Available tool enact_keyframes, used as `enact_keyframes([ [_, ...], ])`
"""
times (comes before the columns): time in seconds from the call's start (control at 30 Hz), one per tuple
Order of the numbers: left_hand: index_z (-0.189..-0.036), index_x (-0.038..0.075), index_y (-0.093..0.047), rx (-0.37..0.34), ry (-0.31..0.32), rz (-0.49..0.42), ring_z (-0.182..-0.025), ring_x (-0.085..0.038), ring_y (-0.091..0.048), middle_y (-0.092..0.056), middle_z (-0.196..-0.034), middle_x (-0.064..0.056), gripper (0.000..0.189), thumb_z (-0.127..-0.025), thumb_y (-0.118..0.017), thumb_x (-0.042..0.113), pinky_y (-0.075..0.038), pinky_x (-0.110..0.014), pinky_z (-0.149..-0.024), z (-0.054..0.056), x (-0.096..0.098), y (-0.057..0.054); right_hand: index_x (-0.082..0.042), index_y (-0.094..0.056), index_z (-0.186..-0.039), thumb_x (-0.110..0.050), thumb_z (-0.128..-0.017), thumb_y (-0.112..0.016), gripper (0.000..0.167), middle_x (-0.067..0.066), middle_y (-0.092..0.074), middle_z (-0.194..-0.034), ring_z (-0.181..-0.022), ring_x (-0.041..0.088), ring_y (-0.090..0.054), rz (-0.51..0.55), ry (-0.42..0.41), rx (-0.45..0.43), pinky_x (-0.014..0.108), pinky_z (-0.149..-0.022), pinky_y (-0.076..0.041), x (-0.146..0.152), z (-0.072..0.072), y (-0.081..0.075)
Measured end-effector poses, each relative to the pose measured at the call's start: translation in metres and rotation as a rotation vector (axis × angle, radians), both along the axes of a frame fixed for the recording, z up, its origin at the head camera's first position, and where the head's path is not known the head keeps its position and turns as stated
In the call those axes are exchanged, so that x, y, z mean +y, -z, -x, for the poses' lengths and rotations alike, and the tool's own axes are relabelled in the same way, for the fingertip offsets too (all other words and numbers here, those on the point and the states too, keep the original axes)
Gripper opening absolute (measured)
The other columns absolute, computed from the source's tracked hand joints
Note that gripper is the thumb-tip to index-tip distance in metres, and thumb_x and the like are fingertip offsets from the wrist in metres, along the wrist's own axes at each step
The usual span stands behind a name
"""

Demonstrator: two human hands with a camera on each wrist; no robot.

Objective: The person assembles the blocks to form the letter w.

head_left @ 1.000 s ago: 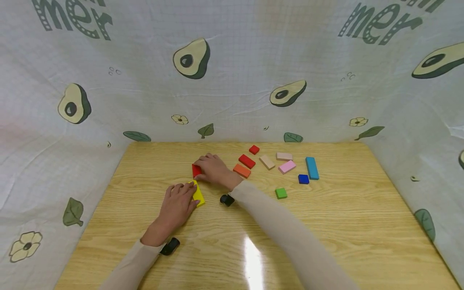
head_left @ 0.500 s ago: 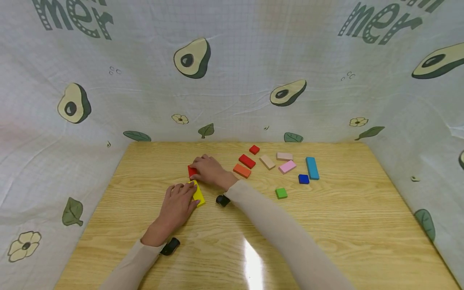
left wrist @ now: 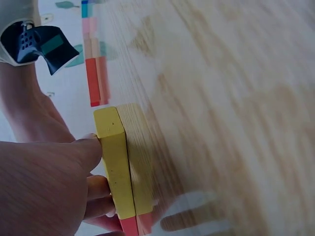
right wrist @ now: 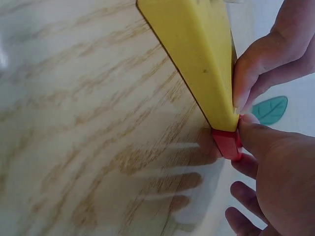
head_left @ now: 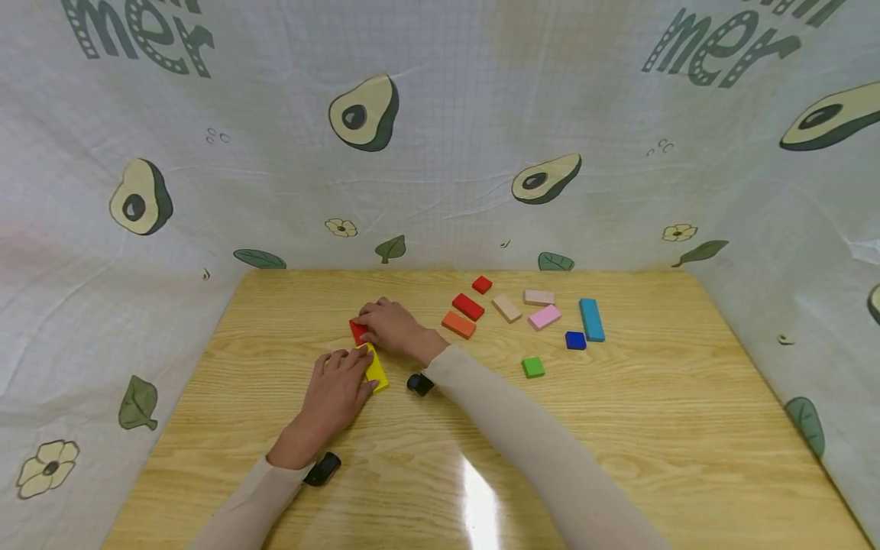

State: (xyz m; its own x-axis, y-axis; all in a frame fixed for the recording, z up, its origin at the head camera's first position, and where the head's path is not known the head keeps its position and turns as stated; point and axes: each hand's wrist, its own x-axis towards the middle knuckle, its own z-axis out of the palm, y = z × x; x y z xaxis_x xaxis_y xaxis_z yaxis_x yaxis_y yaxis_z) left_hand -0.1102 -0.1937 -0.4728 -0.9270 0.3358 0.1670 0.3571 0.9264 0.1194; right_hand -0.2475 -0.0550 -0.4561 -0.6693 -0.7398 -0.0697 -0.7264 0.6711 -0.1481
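Note:
A long yellow block (head_left: 376, 372) lies flat on the table, left of the middle. My left hand (head_left: 333, 391) holds it from the left, thumb near its close end and a fingertip near its far end. Beyond that far end is a red block (head_left: 357, 331), which my right hand (head_left: 392, 327) pinches between thumb and fingers, covering part of it. In the right wrist view the red block (right wrist: 226, 144) meets the end of the yellow block (right wrist: 203, 61), with no gap that I can see. The left wrist view also shows them end to end.
Right of my right hand lie an orange block (head_left: 458, 325), a red block (head_left: 468, 307), a small red block (head_left: 482, 284), a beige block (head_left: 506, 308) and pink ones. Farther right are a light blue block (head_left: 592, 319), a dark blue block (head_left: 575, 340) and a green block (head_left: 532, 367).
My right hand has slid the red block left and slightly nearer, toward the far end of the yellow block. My left hand and the yellow block have stayed in place.

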Motion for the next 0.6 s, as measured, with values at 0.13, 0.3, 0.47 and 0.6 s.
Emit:
enact_keyframes([
  [0.13,-0.14,0.001,-0.066,-0.005,0.001,0.007,-0.126,-0.042,-0.056,-0.062,-0.147,-0.016,0.05,-0.101,-0.074,0.03,-0.04,-0.063,-0.109,0.001,0.0,0.0,-0.019,-0.062,-0.151,-0.034,-0.108,-0.061,0.045,0.0,-0.06,-0.149,-0.137,0.023,-0.053,-0.002,0.001,-0.006,0.037,-0.114,-0.045,0.0,-0.002,-0.003],
  [0.3,-0.141,0.001,-0.065,-0.016,-0.005,0.02,-0.127,-0.042,-0.056,-0.061,-0.147,-0.015,0.05,-0.102,-0.073,0.031,-0.04,-0.062,-0.109,0.001,0.0,-0.001,-0.02,-0.06,-0.153,-0.034,-0.109,-0.06,0.047,0.0,-0.058,-0.153,-0.139,0.023,-0.052,-0.003,0.005,-0.005,0.039,-0.115,-0.045,0.0,-0.003,-0.002],
  [0.47,-0.141,0.001,-0.065,-0.022,-0.01,0.023,-0.129,-0.042,-0.054,-0.061,-0.148,-0.015,0.05,-0.102,-0.073,0.031,-0.039,-0.062,-0.109,0.002,0.0,-0.001,-0.019,-0.058,-0.154,-0.034,-0.109,-0.059,0.047,0.001,-0.054,-0.158,-0.141,0.024,-0.051,0.024,0.002,-0.013,0.04,-0.116,-0.045,0.004,-0.006,-0.003],
  [0.6,-0.142,0.002,-0.065,-0.032,-0.016,0.024,-0.132,-0.042,-0.052,-0.059,-0.149,-0.016,0.051,-0.102,-0.073,0.032,-0.039,-0.062,-0.11,0.002,0.0,-0.001,-0.018,-0.058,-0.154,-0.034,-0.11,-0.058,0.047,0.001,-0.054,-0.158,-0.143,0.025,-0.05,0.033,-0.008,0.001,0.041,-0.117,-0.044,0.011,-0.008,-0.006],
])
